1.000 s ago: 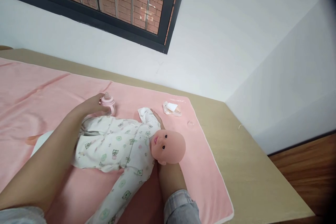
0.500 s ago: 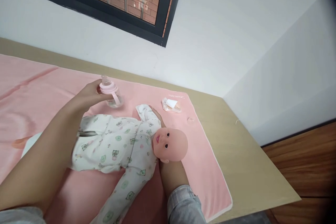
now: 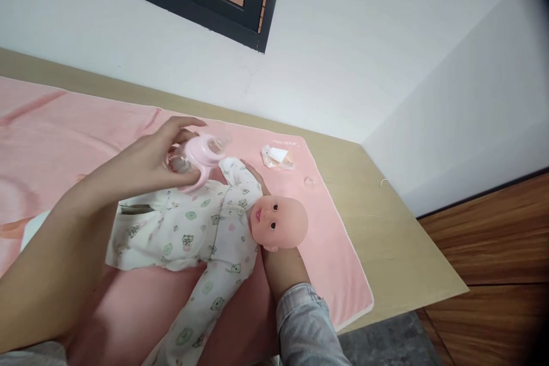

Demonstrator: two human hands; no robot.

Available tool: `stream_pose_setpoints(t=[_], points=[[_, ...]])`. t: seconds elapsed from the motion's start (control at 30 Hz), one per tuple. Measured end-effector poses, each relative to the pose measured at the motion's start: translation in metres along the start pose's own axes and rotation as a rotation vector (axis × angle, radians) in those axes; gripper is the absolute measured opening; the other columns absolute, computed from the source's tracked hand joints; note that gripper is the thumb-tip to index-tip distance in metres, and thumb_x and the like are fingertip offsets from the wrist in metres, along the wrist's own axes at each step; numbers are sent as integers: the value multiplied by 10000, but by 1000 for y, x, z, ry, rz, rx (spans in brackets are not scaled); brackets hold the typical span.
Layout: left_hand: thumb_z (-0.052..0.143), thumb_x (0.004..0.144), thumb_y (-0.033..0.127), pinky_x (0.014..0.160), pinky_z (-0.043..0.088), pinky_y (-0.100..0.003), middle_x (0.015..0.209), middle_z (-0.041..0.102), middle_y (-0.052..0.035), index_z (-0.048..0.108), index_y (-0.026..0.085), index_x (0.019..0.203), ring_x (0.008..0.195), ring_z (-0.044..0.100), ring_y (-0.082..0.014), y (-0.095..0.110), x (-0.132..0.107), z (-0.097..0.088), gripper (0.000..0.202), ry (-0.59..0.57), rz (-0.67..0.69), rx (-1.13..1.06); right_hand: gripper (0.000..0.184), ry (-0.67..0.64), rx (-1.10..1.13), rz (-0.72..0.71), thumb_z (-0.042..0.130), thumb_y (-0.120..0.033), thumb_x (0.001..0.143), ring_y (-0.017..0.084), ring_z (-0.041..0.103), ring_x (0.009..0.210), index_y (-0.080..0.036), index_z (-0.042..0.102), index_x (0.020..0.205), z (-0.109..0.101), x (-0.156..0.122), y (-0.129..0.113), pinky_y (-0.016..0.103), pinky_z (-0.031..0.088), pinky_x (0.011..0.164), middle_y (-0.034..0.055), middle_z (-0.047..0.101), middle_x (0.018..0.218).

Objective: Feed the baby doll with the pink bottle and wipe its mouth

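Observation:
My left hand [image 3: 148,163] grips a baby bottle [image 3: 199,151] with a pink collar and handle. The bottle is tilted, its clear teat pointing right, above the doll's chest. A bald baby doll [image 3: 184,234] in white printed clothes lies on its back, face up. My right forearm passes under its neck. Only a little of my right hand [image 3: 257,178] shows beyond the doll's far shoulder, holding the doll there; most of its fingers are hidden behind the sleeve.
A pink blanket [image 3: 334,263] covers much of the wooden tabletop [image 3: 386,257]. Past the doll's head lie a crumpled clear wrapper with a white slip [image 3: 278,156] and a small clear cap [image 3: 309,182]. A white wall with a dark-framed window [image 3: 240,23] stands behind.
My left hand has brought the bottle right and nearer the doll's face. It has tipped from upright to lying over, teat to the right. My right arm stays under the doll's neck.

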State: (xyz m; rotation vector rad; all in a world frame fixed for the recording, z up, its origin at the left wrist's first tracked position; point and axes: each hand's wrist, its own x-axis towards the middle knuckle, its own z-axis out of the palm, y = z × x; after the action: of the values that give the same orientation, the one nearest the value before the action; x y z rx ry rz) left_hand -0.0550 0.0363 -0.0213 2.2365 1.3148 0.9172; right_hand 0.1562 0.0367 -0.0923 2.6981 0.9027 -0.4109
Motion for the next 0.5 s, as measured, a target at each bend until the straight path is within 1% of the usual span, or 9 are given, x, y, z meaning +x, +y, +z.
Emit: stream_pose_setpoints(t=[0.03, 0.07, 0.17, 0.2, 0.23, 0.3, 0.37, 0.43, 0.5], points=[[721, 674, 408, 674, 494, -248, 1281, 570, -39, 320, 342, 1439, 999, 622, -245, 3, -3, 1, 866, -69, 14, 15, 104, -7, -44, 57, 725, -150, 547, 357, 702, 852, -236, 667, 558, -2, -1, 1, 560, 507, 896, 5, 625, 583], [733, 672, 419, 673, 499, -248, 1293, 568, -39, 293, 362, 1449, 1029, 620, -254, 6, -6, 3, 895, -149, 37, 23, 118, -64, -107, 53, 728, -127, 538, 359, 700, 866, -227, 678, 578, -4, -1, 1, 559, 502, 900, 4, 624, 588], [727, 694, 436, 763, 507, -293, 1311, 578, -15, 323, 417, 1436, 1106, 599, -281, 15, -12, 9, 845, -390, 139, 48, 262, -473, -417, -46, 743, -36, 499, 371, 669, 1000, -172, 719, 722, -13, -4, 5, 579, 448, 960, 18, 668, 726], [712, 709, 435, 785, 501, -316, 1293, 593, -12, 368, 425, 1419, 1098, 601, -292, 17, -14, 11, 789, -440, 158, 66, 292, -555, -486, -53, 736, -10, 499, 374, 654, 1042, -167, 721, 745, -16, -5, 6, 585, 442, 963, 29, 680, 780], [697, 718, 434, 801, 493, -337, 1271, 608, -14, 416, 425, 1401, 1088, 604, -306, 19, -15, 13, 738, -473, 167, 88, 301, -581, -512, -42, 730, 7, 503, 377, 641, 1077, -171, 717, 745, -17, -5, 6, 585, 440, 964, 42, 688, 830], [685, 724, 447, 822, 476, -369, 1237, 628, -23, 492, 413, 1366, 1080, 601, -332, 20, -16, 17, 671, -487, 167, 129, 275, -516, -473, 3, 732, 17, 507, 384, 616, 1132, -176, 695, 699, -18, -7, 5, 584, 430, 978, 72, 694, 911], [691, 720, 465, 860, 458, -392, 1237, 631, -19, 535, 409, 1340, 1096, 588, -344, 20, -16, 21, 641, -469, 187, 164, 204, -468, -350, -30, 751, -28, 535, 368, 620, 1124, -165, 658, 654, -13, -4, 1, 564, 441, 972, 92, 690, 943], [695, 719, 478, 897, 441, -411, 1256, 627, -10, 564, 415, 1315, 1113, 576, -345, 21, -16, 24, 613, -443, 225, 198, 138, -552, -214, -211, 756, -112, 598, 311, 649, 1052, -152, 631, 643, -5, 4, -2, 506, 487, 925, 88, 686, 928], [693, 728, 474, 918, 430, -422, 1279, 620, -9, 578, 413, 1301, 1122, 570, -342, 23, -15, 25, 588, -434, 264, 232, 129, -698, -170, -484, 731, -203, 673, 240, 666, 947, -149, 617, 644, 3, 20, 0, 425, 527, 857, 66, 683, 876]])
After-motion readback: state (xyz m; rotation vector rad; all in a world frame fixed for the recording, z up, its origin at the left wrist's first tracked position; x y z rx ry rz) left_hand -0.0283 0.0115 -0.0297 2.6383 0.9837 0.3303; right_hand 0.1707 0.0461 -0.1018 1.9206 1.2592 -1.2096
